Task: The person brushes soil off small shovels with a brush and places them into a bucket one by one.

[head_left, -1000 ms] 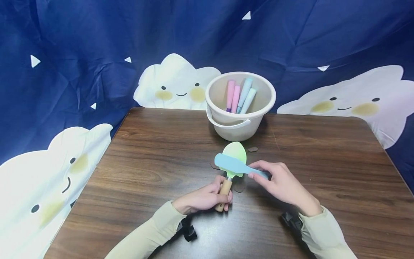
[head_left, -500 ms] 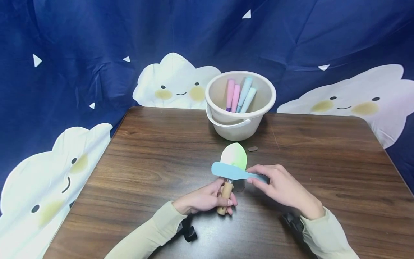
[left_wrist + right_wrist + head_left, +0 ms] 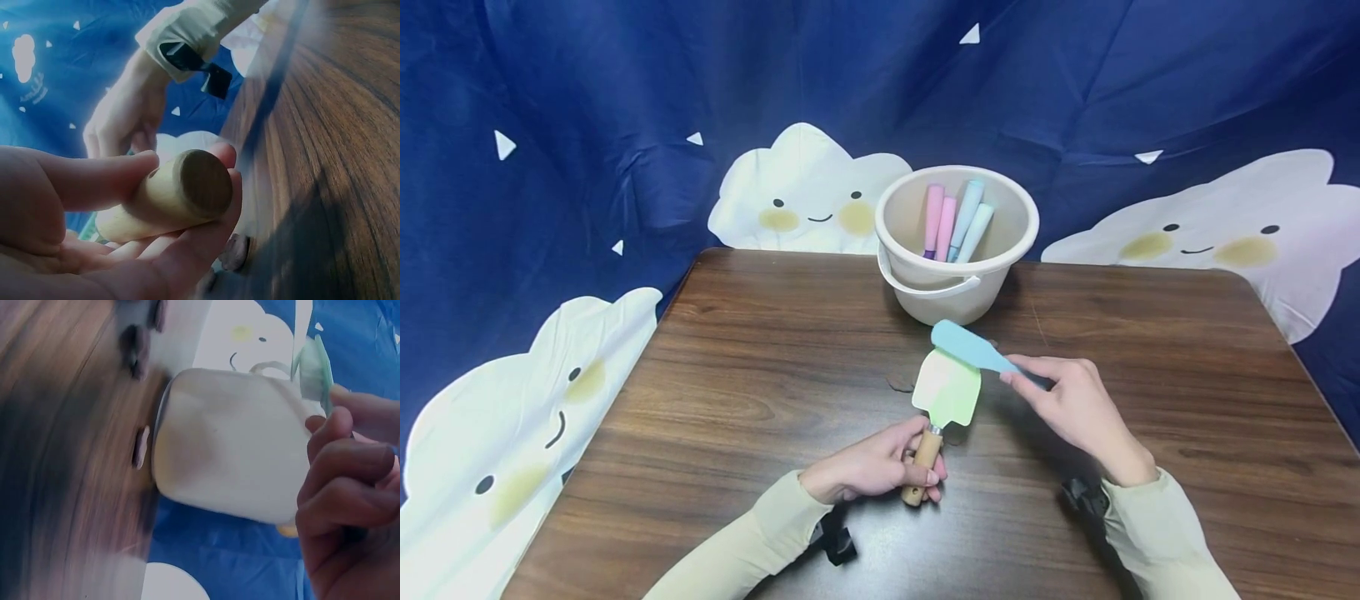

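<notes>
My left hand (image 3: 883,461) grips the wooden handle (image 3: 153,209) of a small trowel; its pale green blade (image 3: 951,392) points away, over the table. My right hand (image 3: 1078,408) pinches the narrow handle of a light blue brush (image 3: 970,346). The brush head crosses the tip of the trowel blade in the head view. White bristles (image 3: 310,378) show under the brush in the right wrist view. Part of the trowel handle is hidden by the left fingers.
Behind the trowel, a cream bucket (image 3: 925,297) stands on the brown table (image 3: 760,333), with pink (image 3: 934,217) and light blue handles (image 3: 972,221) upright inside. Several flat brown pieces (image 3: 142,448) lie on the table. A blue curtain (image 3: 805,67) hangs behind.
The brush first came down toward the trowel's neck, then moved up to the blade's tip and right. The trowel shifted slightly toward the person, still in the left hand.
</notes>
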Demonstrator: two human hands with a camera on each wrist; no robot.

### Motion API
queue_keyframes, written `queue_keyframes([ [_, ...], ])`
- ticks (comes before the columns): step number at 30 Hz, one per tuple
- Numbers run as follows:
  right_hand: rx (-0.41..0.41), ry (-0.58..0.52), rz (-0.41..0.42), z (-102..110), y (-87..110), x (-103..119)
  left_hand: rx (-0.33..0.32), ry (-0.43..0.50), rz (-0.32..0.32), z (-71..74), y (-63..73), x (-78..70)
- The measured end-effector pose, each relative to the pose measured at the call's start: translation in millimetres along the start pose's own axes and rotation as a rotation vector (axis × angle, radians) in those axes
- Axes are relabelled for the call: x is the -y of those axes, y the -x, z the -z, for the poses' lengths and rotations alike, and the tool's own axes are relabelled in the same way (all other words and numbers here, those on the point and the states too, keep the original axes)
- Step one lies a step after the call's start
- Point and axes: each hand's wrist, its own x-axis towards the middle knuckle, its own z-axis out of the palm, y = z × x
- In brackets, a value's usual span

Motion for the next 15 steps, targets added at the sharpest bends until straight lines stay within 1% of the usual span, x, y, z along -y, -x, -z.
queue_keyframes([
  [2, -0.029, 0.007, -0.023, 1.0, 0.0, -2.8, 0.004, -0.003, -0.002, -0.4, 0.2, 0.2],
  [4, -0.038, -0.005, -0.032, 1.5, 0.8, -4.5, 0.001, -0.013, -0.003, -0.6, 0.5, -0.1],
  [6, -0.031, -0.013, -0.018, 1.0, 2.3, -5.0, -0.026, -0.025, 0.004, -0.9, 1.0, -1.5],
  [8, 0.008, -0.036, 0.006, 0.4, 4.7, -4.5, -0.052, -0.039, 0.008, -0.6, 1.4, -3.0],
  [11, 0.082, -0.074, 0.069, -1.0, 8.9, -4.3, -0.077, -0.043, 0.004, 0.8, 1.4, -5.9],
  [13, 0.15, -0.119, 0.098, -0.8, 11.6, -4.8, -0.079, -0.027, -0.007, 2.4, 1.2, -6.8],
  [15, 0.195, -0.151, 0.129, -0.7, 13.4, -6.0, -0.075, -0.008, -0.013, 3.8, 0.8, -7.5],
])
